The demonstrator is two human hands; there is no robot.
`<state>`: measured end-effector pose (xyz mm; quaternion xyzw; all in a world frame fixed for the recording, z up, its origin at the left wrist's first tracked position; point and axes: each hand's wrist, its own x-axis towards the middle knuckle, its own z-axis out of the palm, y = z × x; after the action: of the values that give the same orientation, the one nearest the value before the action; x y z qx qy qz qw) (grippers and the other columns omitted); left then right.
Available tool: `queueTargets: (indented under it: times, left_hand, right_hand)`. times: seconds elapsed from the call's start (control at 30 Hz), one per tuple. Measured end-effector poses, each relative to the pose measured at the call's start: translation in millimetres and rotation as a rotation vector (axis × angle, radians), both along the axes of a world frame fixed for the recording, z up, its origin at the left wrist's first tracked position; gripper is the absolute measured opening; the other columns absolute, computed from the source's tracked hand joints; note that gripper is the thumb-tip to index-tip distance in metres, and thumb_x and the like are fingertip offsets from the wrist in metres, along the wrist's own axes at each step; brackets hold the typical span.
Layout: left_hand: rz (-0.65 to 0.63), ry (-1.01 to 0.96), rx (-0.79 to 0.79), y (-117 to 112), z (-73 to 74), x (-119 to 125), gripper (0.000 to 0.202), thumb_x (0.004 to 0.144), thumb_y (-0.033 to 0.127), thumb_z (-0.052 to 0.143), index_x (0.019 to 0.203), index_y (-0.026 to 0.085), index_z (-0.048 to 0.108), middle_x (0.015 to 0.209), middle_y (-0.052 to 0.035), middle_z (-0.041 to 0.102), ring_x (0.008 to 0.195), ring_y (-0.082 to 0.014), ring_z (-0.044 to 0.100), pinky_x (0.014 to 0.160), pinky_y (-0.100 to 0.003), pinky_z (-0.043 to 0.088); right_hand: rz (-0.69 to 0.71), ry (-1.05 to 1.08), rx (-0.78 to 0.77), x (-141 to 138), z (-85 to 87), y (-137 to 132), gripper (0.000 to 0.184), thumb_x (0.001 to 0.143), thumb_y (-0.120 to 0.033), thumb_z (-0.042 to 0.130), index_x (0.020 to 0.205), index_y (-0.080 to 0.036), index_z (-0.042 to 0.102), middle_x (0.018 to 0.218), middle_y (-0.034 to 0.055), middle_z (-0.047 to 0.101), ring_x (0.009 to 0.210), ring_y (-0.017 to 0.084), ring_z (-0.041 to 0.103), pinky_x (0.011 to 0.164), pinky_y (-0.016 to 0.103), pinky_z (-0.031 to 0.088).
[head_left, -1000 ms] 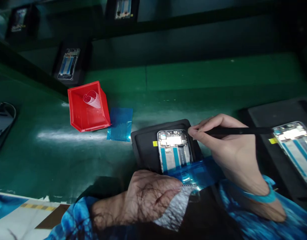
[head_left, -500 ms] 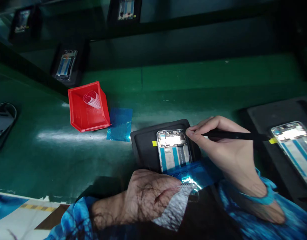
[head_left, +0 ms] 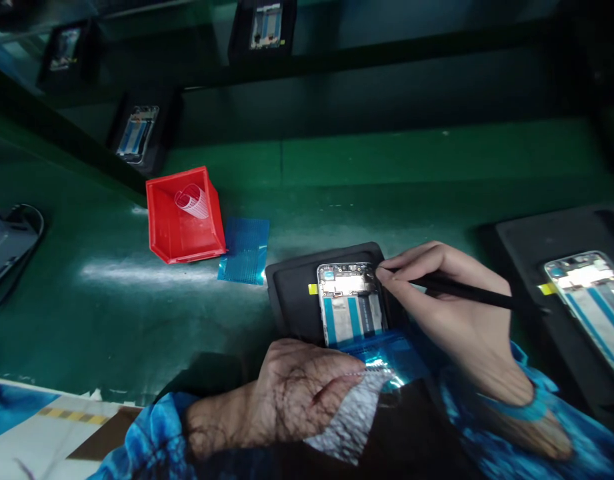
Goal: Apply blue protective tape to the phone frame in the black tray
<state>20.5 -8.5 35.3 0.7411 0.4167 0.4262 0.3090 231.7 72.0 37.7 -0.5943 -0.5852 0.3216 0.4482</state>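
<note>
opened smartphone at mid-assembly, as judged from its exposed interior. the smartphone (head_left: 353, 317) lies in a black tray (head_left: 293, 300), its circuit board (head_left: 343, 285) seated at the upper end and blue strips bare below; no back cover is fitted, and the lower end is hidden. the right hand (head_left: 444, 293) pinches a slim black tool (head_left: 469, 292), fingertips at the board's upper right corner; whether its tip touches cannot be told. the left hand (head_left: 304, 390) grips a blue film sheet (head_left: 394, 353), part of which appears unused, beside the smartphone's lower end. how many pieces remain to be placed is unclear.
</note>
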Motion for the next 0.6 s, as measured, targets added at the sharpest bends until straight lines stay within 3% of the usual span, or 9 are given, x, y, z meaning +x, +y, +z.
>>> queueTargets:
  times: [0.3, 0.4, 0.53, 0.6]
  left_hand:
    - [-0.024, -0.035, -0.028, -0.7, 0.2, -1.2, 0.012, 0.097, 0.017, 0.074, 0.107, 0.022, 0.073, 0.088, -0.0022, 0.09, 0.07, -0.0192, 0.087, 0.075, -0.023, 0.073]
    - [-0.063, -0.08, -0.022, -9.1, -4.1, -3.6, 0.013, 0.096, 0.019, 0.075, 0.107, 0.024, 0.073, 0.091, -0.0013, 0.091, 0.071, -0.0171, 0.087, 0.079, -0.022, 0.073]
    - [-0.175, -0.065, -0.018, -26.2, -11.0, -10.9, 0.028, 0.095, 0.018, 0.073, 0.121, 0.028, 0.071, 0.1, -0.0013, 0.091, 0.074, -0.0184, 0.087, 0.082, -0.025, 0.074]
    - [-0.149, -0.032, 0.0, -33.7, -11.6, -13.8, 0.022, 0.098, 0.027, 0.072, 0.119, 0.03, 0.072, 0.096, -0.0005, 0.091, 0.076, -0.0194, 0.087, 0.079, -0.026, 0.075]
  right_hand:
    - [-0.005, 0.028, -0.065, -3.1, 1.7, 7.9, 0.023, 0.077, -0.027, 0.085, 0.062, -0.028, 0.067, 0.071, -0.0037, 0.076, 0.074, 0.021, 0.078, 0.069, 0.035, 0.06]
    - [-0.019, 0.064, -0.082, -3.1, -0.1, 10.0, 0.024, 0.076, -0.029, 0.086, 0.061, -0.028, 0.067, 0.071, -0.0033, 0.077, 0.072, 0.021, 0.078, 0.068, 0.035, 0.06]
    - [-0.009, 0.104, -0.096, -3.4, -1.2, 12.3, 0.024, 0.073, -0.031, 0.086, 0.06, -0.027, 0.066, 0.07, -0.0015, 0.077, 0.072, 0.023, 0.078, 0.069, 0.038, 0.059]
    - [-0.013, 0.124, -0.091, -3.7, -2.7, 12.8, 0.025, 0.073, -0.032, 0.086, 0.06, -0.026, 0.066, 0.069, -0.0016, 0.077, 0.072, 0.023, 0.078, 0.07, 0.039, 0.059]
